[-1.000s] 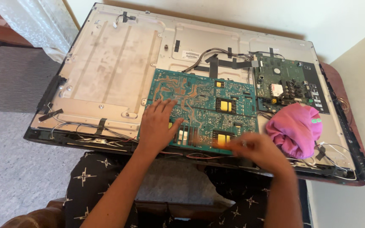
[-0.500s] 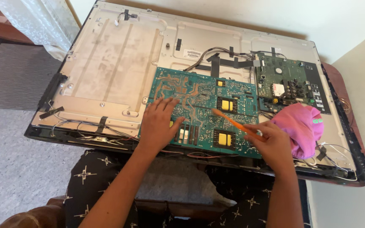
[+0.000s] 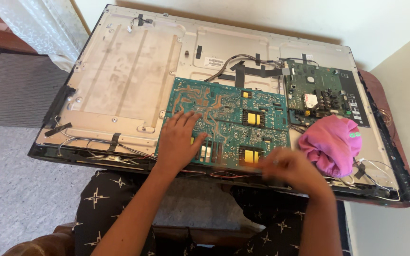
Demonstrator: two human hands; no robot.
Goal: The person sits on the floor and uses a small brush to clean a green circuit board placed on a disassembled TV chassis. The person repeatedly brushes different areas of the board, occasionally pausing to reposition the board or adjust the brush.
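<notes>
At the teal circuit board's near edge: left hand flat, open; right hand blurred, grip unclear.

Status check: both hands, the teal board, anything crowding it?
Left hand flat on teal circuit board. Right hand blurred at board's near edge; grip unclear. Pink cloth beside it.

1. Large teal-green rectangular circuit board, copper traces and yellow components facing up, lying flat on the grey metal back panel, near its front edge.
</notes>
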